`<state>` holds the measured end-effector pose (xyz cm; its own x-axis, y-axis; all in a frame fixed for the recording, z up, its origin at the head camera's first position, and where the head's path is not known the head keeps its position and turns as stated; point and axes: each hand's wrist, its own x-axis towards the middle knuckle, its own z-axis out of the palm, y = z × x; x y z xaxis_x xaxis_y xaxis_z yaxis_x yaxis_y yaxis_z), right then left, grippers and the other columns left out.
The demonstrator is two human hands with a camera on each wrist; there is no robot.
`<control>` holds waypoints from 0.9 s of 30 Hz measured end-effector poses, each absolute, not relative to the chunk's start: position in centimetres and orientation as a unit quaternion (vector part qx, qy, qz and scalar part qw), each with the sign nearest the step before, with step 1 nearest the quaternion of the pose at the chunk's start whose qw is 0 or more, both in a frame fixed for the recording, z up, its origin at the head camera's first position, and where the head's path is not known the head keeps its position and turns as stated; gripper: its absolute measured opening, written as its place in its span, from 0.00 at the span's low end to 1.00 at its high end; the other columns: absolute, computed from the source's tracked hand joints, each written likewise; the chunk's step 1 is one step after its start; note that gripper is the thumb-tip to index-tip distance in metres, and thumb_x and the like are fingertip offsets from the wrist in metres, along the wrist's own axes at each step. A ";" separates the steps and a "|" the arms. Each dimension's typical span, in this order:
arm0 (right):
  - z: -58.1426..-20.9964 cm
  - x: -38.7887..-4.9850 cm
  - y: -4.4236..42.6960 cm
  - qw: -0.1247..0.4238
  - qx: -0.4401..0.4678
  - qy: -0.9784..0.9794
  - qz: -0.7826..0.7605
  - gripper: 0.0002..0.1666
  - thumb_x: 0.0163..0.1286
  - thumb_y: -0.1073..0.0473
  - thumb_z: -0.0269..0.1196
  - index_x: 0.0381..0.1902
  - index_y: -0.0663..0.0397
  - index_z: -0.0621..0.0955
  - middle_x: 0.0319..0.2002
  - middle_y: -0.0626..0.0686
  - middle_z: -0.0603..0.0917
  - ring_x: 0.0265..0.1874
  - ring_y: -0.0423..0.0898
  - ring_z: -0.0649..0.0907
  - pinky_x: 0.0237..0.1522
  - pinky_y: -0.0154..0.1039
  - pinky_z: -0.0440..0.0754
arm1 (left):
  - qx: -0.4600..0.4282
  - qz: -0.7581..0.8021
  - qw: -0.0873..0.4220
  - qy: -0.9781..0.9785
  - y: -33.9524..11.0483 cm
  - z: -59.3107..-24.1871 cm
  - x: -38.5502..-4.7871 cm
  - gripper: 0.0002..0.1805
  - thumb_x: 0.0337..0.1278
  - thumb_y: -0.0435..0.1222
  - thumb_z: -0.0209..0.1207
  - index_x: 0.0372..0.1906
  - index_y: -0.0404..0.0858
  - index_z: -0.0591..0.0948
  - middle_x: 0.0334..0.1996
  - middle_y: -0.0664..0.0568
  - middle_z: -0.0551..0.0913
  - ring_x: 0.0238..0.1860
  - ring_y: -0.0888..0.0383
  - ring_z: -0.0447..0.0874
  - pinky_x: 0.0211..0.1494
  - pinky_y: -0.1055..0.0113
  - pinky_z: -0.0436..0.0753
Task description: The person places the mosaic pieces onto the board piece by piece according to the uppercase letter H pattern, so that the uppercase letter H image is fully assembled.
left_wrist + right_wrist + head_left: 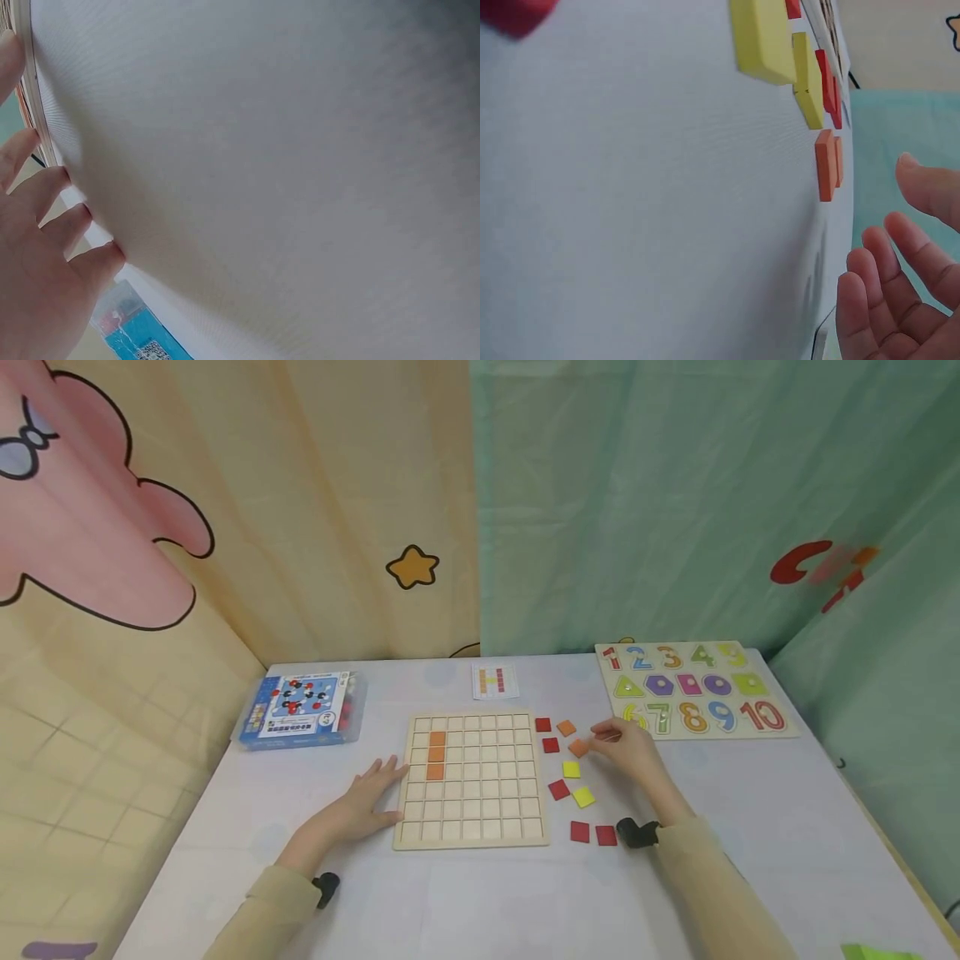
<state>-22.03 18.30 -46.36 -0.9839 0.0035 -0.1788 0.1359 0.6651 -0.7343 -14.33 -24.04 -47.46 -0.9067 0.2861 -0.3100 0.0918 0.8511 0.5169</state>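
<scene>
Orange tile [578,747] lies flat on the white table [480,902], just beyond the right edge of the pale wooden board [491,810]. Its shape is a smooth, plain square with no clear long axis; it sits askew, corners turned out of line with the board's straight sides. Three matching tiles [437,755] fill square cells in the board's grid, forming one column that runs away from the person. Flat red tiles [580,832] and yellow tiles [572,769] are scattered nearby.

The right hand [628,745] has its fingertips close by the loose orange tile; the right wrist view shows thumb and bent fingers parted around nothing, and also the tiles' thick, straight edges, which the head view flattens. The left hand [367,795] is spread wide, fingertips and thumb at the board's left edge. Only the left wrist view shows the square code on the clear-and-blue plastic box [300,706].
</scene>
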 end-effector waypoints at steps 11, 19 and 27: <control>-47.8 -22.2 17.9 0.096 0.042 0.908 -0.405 0.21 0.64 0.52 0.69 0.49 0.60 0.81 0.45 0.59 0.84 0.43 0.52 0.81 0.47 0.43 0.83 | 0.099 0.258 0.198 0.941 -24.1 -47.4 -14.2 0.42 0.61 0.41 0.64 0.77 0.41 0.58 0.79 0.41 0.47 0.79 0.38 0.35 0.78 0.37 0.40; -48.0 -22.6 17.1 0.103 0.033 0.924 -0.366 0.22 0.63 0.50 0.69 0.48 0.60 0.81 0.40 0.57 0.83 0.38 0.50 0.78 0.42 0.40 0.80 | 0.102 0.254 0.193 0.942 -24.1 -47.3 -14.2 0.42 0.61 0.41 0.64 0.77 0.41 0.58 0.79 0.40 0.47 0.79 0.37 0.36 0.78 0.37 0.41; -47.8 -22.6 16.7 0.100 0.027 0.926 -0.363 0.16 0.64 0.56 0.68 0.46 0.60 0.82 0.38 0.56 0.83 0.38 0.50 0.78 0.41 0.39 0.80 | 0.099 0.255 0.196 0.942 -23.9 -47.0 -14.2 0.42 0.61 0.41 0.64 0.77 0.41 0.58 0.79 0.41 0.47 0.79 0.38 0.36 0.78 0.37 0.41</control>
